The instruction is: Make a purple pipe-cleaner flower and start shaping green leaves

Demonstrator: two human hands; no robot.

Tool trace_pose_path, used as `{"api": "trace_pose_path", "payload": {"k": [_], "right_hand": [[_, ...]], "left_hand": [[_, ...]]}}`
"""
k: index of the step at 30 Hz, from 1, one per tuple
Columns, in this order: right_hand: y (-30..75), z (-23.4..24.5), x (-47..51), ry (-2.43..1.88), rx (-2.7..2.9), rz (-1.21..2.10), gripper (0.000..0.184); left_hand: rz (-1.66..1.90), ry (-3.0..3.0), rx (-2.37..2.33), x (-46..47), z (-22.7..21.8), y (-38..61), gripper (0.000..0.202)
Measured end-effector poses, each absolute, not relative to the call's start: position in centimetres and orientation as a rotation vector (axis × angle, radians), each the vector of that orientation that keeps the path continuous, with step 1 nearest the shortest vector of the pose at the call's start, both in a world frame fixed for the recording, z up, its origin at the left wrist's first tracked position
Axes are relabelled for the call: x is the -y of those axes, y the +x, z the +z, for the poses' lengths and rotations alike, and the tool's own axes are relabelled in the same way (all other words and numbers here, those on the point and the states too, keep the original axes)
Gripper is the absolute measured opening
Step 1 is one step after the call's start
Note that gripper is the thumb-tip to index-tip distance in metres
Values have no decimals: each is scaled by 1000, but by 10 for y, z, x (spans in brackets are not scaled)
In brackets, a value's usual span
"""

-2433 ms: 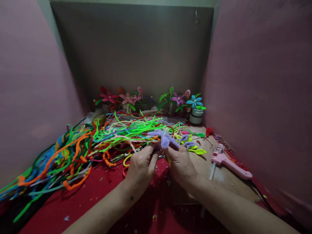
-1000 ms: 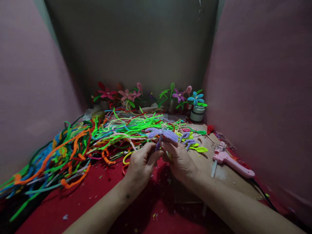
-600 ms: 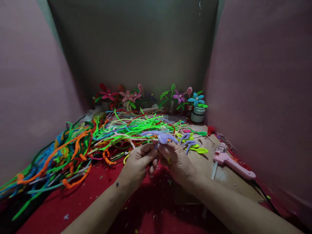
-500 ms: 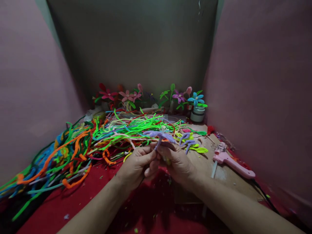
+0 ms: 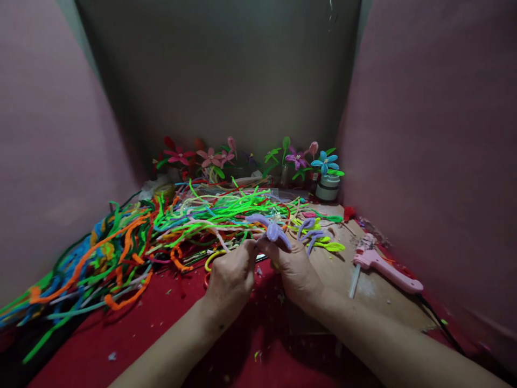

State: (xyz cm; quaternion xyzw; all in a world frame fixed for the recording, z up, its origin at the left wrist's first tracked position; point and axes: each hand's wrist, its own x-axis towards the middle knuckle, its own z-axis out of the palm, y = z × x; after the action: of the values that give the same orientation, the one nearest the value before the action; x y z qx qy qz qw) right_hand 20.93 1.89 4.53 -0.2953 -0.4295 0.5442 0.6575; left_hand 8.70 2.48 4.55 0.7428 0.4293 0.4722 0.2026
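Note:
A light purple pipe-cleaner flower [image 5: 273, 233] is held up in front of me, its fuzzy petals spreading above my fingers. My right hand [image 5: 298, 272] is closed around its base, the thumb pressing from the near side. My left hand [image 5: 232, 274] is closed too, with its fingertips pinching at the flower's lower left side against the right thumb. The underside of the flower is hidden by my fingers. Just beyond my right hand, loose purple pipe-cleaner loops [image 5: 311, 235] lie beside yellow-green looped pieces [image 5: 333, 247].
A heap of multicoloured pipe cleaners [image 5: 226, 210] spreads across the left and middle of the red cloth [image 5: 161, 318]. On the right, a pink glue gun [image 5: 388, 272] lies on a cardboard sheet [image 5: 375, 307]. Finished flowers [image 5: 297, 159] and a small jar [image 5: 327, 187] stand along the back.
The flower has tipped so that a petal now points towards me. My left hand has turned over, its back facing up and its fingers curled in.

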Motion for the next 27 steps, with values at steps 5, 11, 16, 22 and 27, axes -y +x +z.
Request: {"api": "trace_pose_path", "payload": {"k": [5, 11, 16, 22, 27], "right_hand": [[210, 52, -15, -672, 1099, 1257, 18], [211, 44, -19, -671, 989, 1368, 21], [212, 40, -23, -653, 875, 1517, 24], [213, 39, -26, -564, 832, 1599, 25], [214, 38, -27, -595, 868, 1487, 17]], "left_hand": [[1151, 1619, -1071, -22, 58, 91, 17], [1009, 1218, -792, -23, 65, 92, 26], [937, 978, -611, -27, 59, 89, 16], [745, 891, -436, -34, 56, 85, 14], [841, 1198, -669, -32, 64, 85, 21]]}}
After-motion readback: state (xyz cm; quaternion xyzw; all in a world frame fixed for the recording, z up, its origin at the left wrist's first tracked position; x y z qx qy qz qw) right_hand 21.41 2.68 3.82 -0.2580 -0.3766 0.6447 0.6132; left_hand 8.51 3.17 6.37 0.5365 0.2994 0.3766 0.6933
